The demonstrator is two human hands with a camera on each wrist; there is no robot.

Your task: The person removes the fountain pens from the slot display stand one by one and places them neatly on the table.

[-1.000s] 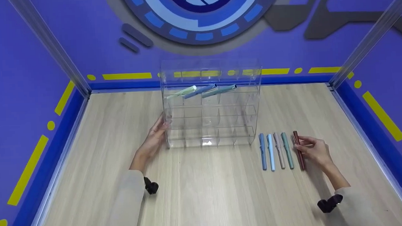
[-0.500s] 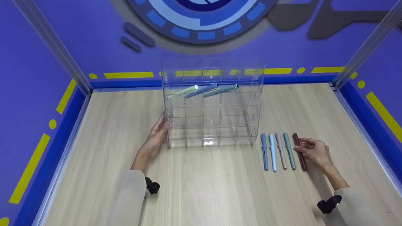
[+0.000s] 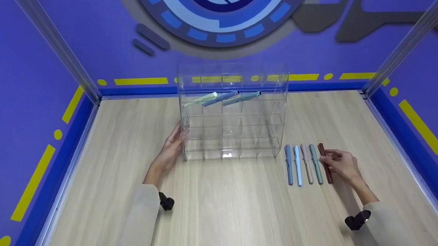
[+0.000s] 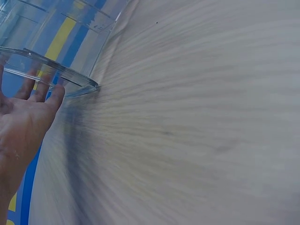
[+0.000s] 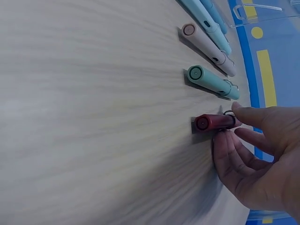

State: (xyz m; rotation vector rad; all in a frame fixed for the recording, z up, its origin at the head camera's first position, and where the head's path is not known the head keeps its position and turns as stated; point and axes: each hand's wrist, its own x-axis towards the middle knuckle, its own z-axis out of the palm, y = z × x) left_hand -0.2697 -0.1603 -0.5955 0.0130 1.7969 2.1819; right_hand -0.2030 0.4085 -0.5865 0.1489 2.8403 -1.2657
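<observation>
A clear acrylic pen rack stands on the table, with a pale green pen, a blue pen and a teal pen slanting in its upper part. My left hand is against the rack's left side; in the left wrist view its fingers reach up to the clear panel, extended. To the right, my right hand pinches a dark red pen between thumb and fingers. The right wrist view shows this red pen end-on, low over or touching the table; I cannot tell which.
Left of the red pen lie a green pen, a grey-pink pen, a light blue pen and a blue pen, side by side. Blue panels enclose the wooden table at the back and sides.
The red pen shifts and turns slightly in my right hand's fingers. My left hand stays at the rack's side. The whole head view has drifted a little.
</observation>
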